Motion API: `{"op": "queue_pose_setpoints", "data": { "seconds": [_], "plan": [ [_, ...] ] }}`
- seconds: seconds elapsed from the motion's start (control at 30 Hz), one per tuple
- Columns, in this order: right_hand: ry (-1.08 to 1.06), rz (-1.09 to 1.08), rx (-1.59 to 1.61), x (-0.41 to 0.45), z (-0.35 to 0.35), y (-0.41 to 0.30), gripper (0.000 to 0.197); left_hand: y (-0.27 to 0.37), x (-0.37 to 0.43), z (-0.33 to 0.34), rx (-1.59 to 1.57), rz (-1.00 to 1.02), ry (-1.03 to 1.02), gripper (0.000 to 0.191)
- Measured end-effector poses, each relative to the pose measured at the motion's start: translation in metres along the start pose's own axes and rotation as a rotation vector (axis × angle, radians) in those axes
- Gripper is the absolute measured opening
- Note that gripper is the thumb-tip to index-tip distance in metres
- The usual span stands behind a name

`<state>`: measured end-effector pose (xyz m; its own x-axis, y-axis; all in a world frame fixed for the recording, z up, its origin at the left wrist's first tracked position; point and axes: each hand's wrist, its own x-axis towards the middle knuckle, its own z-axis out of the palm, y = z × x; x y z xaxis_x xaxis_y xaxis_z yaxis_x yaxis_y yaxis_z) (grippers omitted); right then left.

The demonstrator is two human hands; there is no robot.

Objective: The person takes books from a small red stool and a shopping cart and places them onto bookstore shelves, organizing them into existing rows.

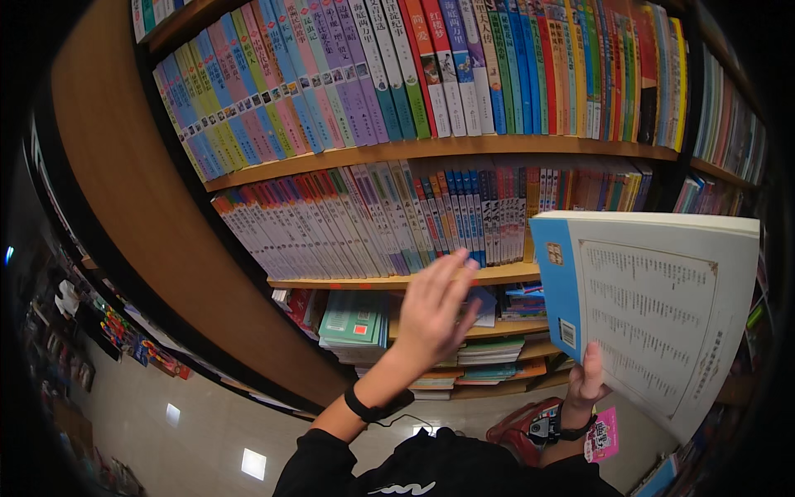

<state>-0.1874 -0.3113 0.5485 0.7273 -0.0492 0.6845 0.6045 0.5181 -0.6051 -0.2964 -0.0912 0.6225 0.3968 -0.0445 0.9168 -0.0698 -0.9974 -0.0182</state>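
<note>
My right hand (587, 380) holds a paperback book (652, 317) by its lower edge, thumb against the printed cover. A blue strip with a barcode runs down the left side of that cover, and a framed block of text fills its pale part. To the left, my left hand (431, 310) hovers with fingers apart and slightly blurred, nothing visible in it. Its fingertips overlap the lower edge of the shelf row of upright books (385, 217); whether they touch is not clear.
Above runs another shelf of colourful book spines (372, 74). Stacked green booklets (353, 320) and thinner piles (490, 351) lie on low shelves. A wooden side panel (124, 124) bounds the left. Below, a red item (515, 428) stands near the pale tiled floor (205, 422).
</note>
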Motion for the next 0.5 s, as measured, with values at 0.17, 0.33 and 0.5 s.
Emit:
{"op": "queue_pose_setpoints", "data": {
  "seconds": [0.17,0.33,0.5],
  "plan": [
    [0.170,-0.049,0.005,-0.002,0.023,0.016,0.060,-0.058,0.035,0.000,0.284,-0.111,0.129,0.069],
    [0.049,-0.192,-0.306,-0.017,0.029,0.034,0.058,-0.099,0.064,0.018,0.628,-0.184,0.135,0.048],
    [-0.042,-0.091,-0.505,-0.030,0.037,0.038,0.055,-0.104,0.061,0.025,0.622,-0.181,0.146,0.037]
  ]
}}
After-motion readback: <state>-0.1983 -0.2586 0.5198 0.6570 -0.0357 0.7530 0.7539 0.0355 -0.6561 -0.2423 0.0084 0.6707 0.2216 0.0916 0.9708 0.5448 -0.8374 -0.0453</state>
